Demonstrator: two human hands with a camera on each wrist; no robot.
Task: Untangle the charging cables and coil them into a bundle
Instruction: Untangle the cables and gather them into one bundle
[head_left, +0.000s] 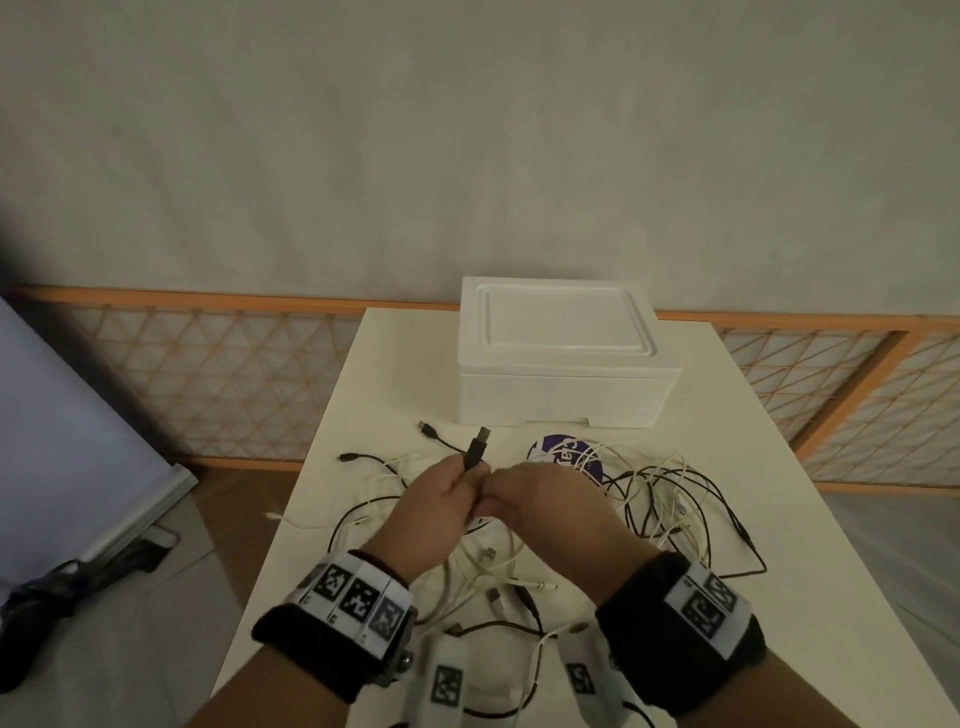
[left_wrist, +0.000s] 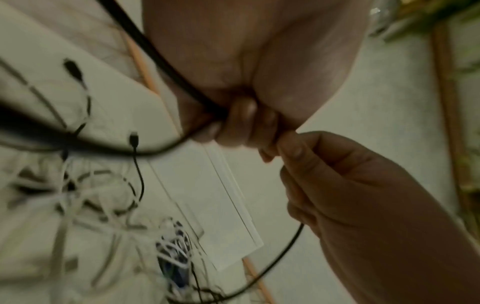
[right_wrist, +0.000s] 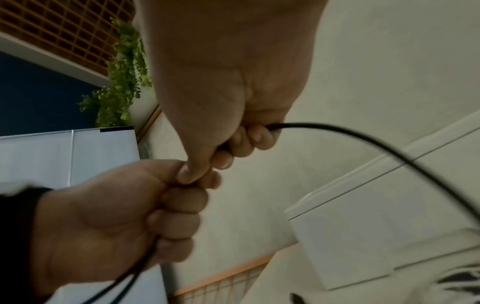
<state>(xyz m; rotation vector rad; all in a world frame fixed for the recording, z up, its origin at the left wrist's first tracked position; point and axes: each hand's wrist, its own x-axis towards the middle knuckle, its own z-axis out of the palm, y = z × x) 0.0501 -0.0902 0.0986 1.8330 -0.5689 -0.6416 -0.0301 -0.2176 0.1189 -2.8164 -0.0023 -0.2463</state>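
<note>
The left hand (head_left: 436, 512) is clamped on a black cable (right_wrist: 389, 148) just below its USB plug (head_left: 479, 448), and the right hand (head_left: 540, 501), touching it, pinches the same cable above the tangle of cables (head_left: 660, 499) on the surface (head_left: 779, 467). This looks like the start of coiling one freed cable; next the right fingers should draw slack and lay a loop into the left. The foam box (head_left: 563, 358) at the far edge is lidded, its contents hidden.

Dim room: plain wall (head_left: 467, 130), orange lattice panel (head_left: 208, 374), seemingly tiled floor (head_left: 171, 597).
</note>
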